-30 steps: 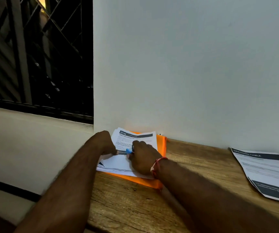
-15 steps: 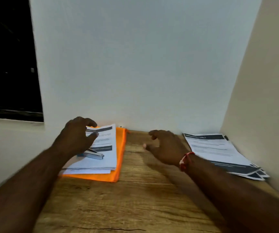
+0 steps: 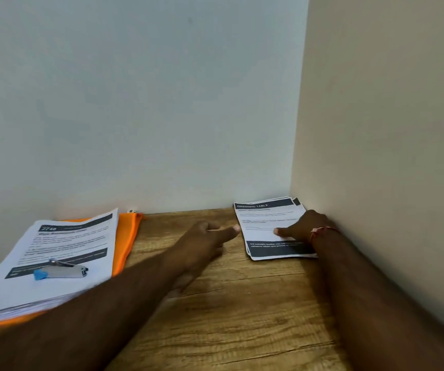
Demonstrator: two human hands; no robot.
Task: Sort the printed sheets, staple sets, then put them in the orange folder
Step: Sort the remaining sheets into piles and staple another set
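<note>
Wooden table (image 3: 242, 303) is set in a corner of pale walls (image 3: 162, 103). At far left the orange folder (image 3: 127, 236) is laid flat, with a thick stack of printed sheets (image 3: 62, 245) on it and a stapler (image 3: 60, 271) rested on top. A smaller stack (image 3: 266, 223), headed "DRESSING TABLE", is seen against the right wall. The right hand (image 3: 303, 226) is placed on it, thumb flat on the top sheet; its fingers are hidden, so grip cannot be told. The left hand (image 3: 202, 245) is held relaxed and empty, thumb extended just beside the smaller stack's left edge.
</note>
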